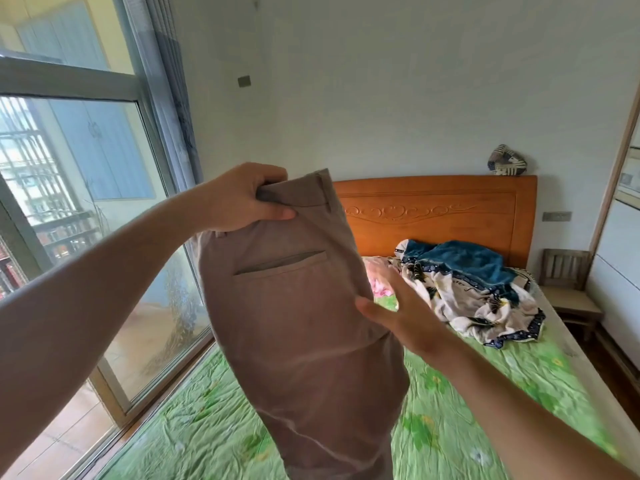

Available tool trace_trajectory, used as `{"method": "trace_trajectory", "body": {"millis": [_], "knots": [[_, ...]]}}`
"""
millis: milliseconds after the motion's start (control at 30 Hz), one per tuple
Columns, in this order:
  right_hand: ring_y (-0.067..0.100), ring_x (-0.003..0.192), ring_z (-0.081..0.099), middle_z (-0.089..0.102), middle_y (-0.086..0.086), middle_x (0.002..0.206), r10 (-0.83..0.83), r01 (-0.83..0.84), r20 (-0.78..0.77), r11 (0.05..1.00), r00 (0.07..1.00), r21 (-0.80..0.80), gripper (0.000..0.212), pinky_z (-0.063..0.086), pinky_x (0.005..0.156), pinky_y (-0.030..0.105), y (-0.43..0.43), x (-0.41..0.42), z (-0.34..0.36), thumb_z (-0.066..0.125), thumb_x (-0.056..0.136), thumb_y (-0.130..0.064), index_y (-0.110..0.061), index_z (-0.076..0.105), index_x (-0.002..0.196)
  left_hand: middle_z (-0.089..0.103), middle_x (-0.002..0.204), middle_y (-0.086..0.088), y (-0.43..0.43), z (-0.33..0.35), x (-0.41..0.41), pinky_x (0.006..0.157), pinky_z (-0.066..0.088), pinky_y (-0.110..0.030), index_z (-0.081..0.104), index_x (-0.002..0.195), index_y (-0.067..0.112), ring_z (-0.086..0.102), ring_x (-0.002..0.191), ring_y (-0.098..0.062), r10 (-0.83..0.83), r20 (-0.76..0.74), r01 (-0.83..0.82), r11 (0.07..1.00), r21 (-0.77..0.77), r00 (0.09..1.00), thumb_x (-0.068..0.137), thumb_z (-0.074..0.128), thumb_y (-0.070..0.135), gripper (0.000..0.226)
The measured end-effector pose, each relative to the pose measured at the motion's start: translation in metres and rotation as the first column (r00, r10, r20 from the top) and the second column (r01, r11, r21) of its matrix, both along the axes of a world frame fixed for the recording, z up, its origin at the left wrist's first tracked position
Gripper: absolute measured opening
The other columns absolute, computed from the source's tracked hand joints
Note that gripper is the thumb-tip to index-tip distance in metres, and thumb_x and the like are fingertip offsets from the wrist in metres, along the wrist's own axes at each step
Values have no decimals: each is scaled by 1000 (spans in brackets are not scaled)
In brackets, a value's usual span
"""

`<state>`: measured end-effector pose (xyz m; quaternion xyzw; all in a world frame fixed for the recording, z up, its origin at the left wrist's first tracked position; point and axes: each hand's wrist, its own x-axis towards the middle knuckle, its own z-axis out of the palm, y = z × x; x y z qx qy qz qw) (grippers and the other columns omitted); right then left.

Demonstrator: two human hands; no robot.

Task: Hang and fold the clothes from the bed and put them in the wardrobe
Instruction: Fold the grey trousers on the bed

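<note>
Beige-brown trousers [298, 327] hang in the air over the bed, back pocket facing me. My left hand [242, 199] grips the waistband at its top left corner. My right hand [398, 306] lies at the trousers' right edge, thumb on the front of the cloth and fingers behind it. A crumpled pile of clothes [474, 292], blue, white and patterned, lies near the headboard, with a pink piece [379, 289] beside it, partly hidden by my right hand.
The bed [467, 410] has a green flowered sheet and an orange wooden headboard [433, 209]. Large sliding glass windows [86, 209] run along the left. A small wooden chair [568, 289] stands at the right of the bed beside a white cabinet front [616, 258].
</note>
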<state>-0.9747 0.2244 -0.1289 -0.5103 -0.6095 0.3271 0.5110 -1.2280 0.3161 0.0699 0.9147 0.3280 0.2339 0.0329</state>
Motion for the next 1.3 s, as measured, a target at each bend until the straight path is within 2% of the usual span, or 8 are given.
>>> {"method": "trace_trajectory", "body": {"millis": [67, 167, 367, 467, 533, 667, 1033, 1300], "knots": [[8, 127, 56, 60, -22, 131, 98, -96, -15, 993, 995, 69, 73, 45, 106, 39, 2, -17, 42, 80, 71, -63, -39, 53, 134, 52, 67, 13, -10, 3, 7, 56, 34, -8, 51, 70, 23, 48, 60, 2, -31, -24, 31, 1000, 4, 999, 84, 79, 27, 32], [16, 99, 72, 77, -5, 103, 47, -41, -41, 988, 998, 148, 32, 57, 93, 48, 3, -35, 82, 83, 80, -29, -23, 72, 109, 53, 70, 5, -22, 6, 8, 55, 35, -10, 54, 72, 19, 48, 60, 1, -66, -40, 66, 998, 4, 997, 84, 80, 30, 30], [17, 87, 74, 78, 5, 95, 1, 50, -223, 974, 975, 219, 12, 59, 73, 27, -13, -50, 85, 79, 83, -19, -20, 78, 95, 63, 103, 18, -21, 4, -55, 68, 47, -14, 62, 111, 43, 65, 89, -1, 97, 74, -87, 988, -130, 993, 68, 86, 51, 50], [23, 93, 75, 77, 8, 100, 3, 59, -285, 977, 958, 207, 21, 59, 75, 29, -29, -57, 93, 81, 78, -26, -22, 78, 99, 63, 129, -5, -20, -31, -88, 85, 58, -35, 43, 145, 32, 68, 112, -24, 41, 480, 277, 771, -573, 877, 71, 87, 29, 85], [24, 95, 74, 77, 7, 102, -36, 107, -320, 972, 947, 209, 23, 60, 78, 31, -41, -64, 100, 81, 77, -26, -24, 79, 99, 64, 130, -18, -22, -63, -93, 92, 56, -44, 50, 139, 10, 66, 116, -32, 66, 636, 500, 556, -664, 769, 70, 89, 23, 81], [24, 98, 74, 77, 7, 102, -112, 183, -313, 961, 943, 208, 21, 58, 80, 31, -75, -80, 115, 80, 77, -27, -24, 80, 98, 72, 113, -20, -42, -81, -87, 86, 60, -34, 65, 116, -3, 70, 106, -32, 193, 820, 624, 562, -543, 539, 77, 73, 8, 41], [21, 101, 73, 77, 1, 107, -323, 395, -228, 782, 919, 482, 23, 57, 89, 40, -182, -105, 194, 77, 83, -36, -29, 78, 105, 73, 116, -9, -132, 0, -74, 96, 55, -38, 62, 122, 9, 67, 112, -26, -126, 937, 767, 615, -185, 326, 101, 46, 2, 28], [24, 98, 74, 78, 6, 103, -308, 403, -284, 828, 908, 391, 15, 59, 78, 32, -169, -53, 177, 74, 85, -19, -24, 80, 98, 72, 114, -13, -111, -2, -22, 95, 56, -41, 60, 126, 3, 69, 108, -28, -55, 903, 725, 617, -305, 426, 98, 49, 1, 31]]}}
